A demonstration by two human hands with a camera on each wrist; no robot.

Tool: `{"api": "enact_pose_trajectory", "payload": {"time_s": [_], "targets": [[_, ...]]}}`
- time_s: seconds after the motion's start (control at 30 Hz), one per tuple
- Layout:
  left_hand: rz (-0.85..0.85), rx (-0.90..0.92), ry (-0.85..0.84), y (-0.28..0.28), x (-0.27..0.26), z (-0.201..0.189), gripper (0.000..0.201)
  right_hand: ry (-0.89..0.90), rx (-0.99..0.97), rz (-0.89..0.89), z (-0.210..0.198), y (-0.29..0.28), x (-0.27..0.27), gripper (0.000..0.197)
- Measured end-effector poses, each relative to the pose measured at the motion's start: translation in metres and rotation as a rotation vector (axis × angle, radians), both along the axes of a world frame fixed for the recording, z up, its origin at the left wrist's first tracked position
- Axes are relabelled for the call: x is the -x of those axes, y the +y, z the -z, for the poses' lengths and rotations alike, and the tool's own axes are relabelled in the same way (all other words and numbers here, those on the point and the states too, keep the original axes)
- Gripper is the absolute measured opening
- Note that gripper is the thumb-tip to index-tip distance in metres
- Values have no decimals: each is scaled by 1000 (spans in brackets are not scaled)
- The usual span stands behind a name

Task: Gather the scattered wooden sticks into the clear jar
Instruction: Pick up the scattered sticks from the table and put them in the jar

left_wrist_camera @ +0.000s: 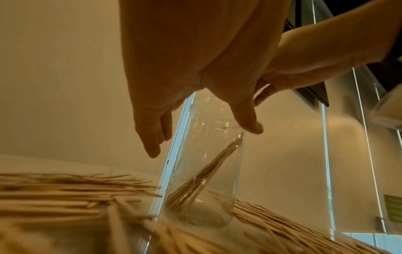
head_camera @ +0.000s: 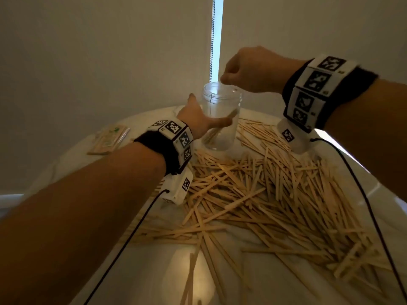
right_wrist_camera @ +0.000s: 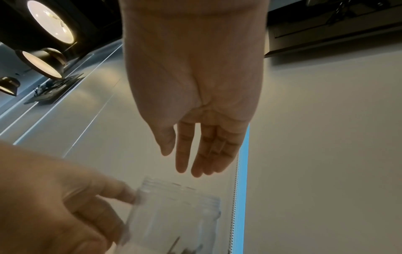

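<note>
A: Why is the left hand [head_camera: 199, 119] at the jar [head_camera: 221, 116]?

B: To steady it, I'd say. Thumb and fingers are spread on either side of the jar's wall, straight and not clamped, as the left wrist view shows.

A: And the right hand [head_camera: 251, 69]?

B: Just above the jar's mouth, fingers pointing down, loose, nothing between them in the right wrist view. I judge it placed there to let sticks fall straight in.

A: Anything in the jar?

B: A few sticks [left_wrist_camera: 208, 173] leaning aslant against its inner wall.

A: The rest?

B: A big heap of sticks [head_camera: 259, 194] on the bench [head_camera: 77, 172], spreading from the jar's foot towards the person. Most of the job remains.

A: That packet [head_camera: 109, 139]?

B: Left of the jar, well apart from it.
</note>
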State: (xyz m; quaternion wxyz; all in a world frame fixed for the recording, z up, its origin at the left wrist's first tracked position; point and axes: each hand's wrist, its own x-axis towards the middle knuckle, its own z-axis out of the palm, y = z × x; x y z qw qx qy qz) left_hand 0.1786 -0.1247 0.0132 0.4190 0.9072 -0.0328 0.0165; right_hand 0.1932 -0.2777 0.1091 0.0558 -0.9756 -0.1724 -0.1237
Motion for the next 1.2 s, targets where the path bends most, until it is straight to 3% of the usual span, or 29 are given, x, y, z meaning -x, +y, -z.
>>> {"api": "enact_pose_trajectory", "payload": {"time_s": [0.2, 0.3, 0.4, 0.53, 0.6, 0.7, 0.83, 0.9, 0.93, 1.07, 1.2], "targets": [[11, -47, 3, 31, 68, 21, 48, 212, -65, 43, 32, -43, 88, 32], [63, -102, 32, 44, 112, 26, 28, 332, 13, 80, 56, -65, 134, 36], [135, -223, 138, 51, 158, 27, 28, 381, 93, 132, 74, -85, 172, 39], [279, -542, 300, 49, 218, 22, 51, 400, 129, 233, 83, -111, 209, 42], [316, -685, 343, 44, 246, 19, 60, 449, 152, 307, 84, -126, 222, 55], [405, -702, 400, 32, 279, 21, 44, 609, 221, 405, 88, -148, 243, 94], [379, -689, 341, 29, 277, 30, 32, 800, 254, 447, 109, -156, 260, 113], [343, -722, 363, 35, 265, 32, 49, 779, 275, 388, 120, -143, 262, 118], [324, -758, 365, 37, 260, 32, 51, 762, 276, 363, 122, -132, 264, 111], [235, -853, 213, 37, 244, 33, 47, 631, 282, 322, 118, -85, 270, 46], [205, -856, 162, 18, 252, 41, 74, 620, 227, 223, 118, -43, 271, 26]]}}
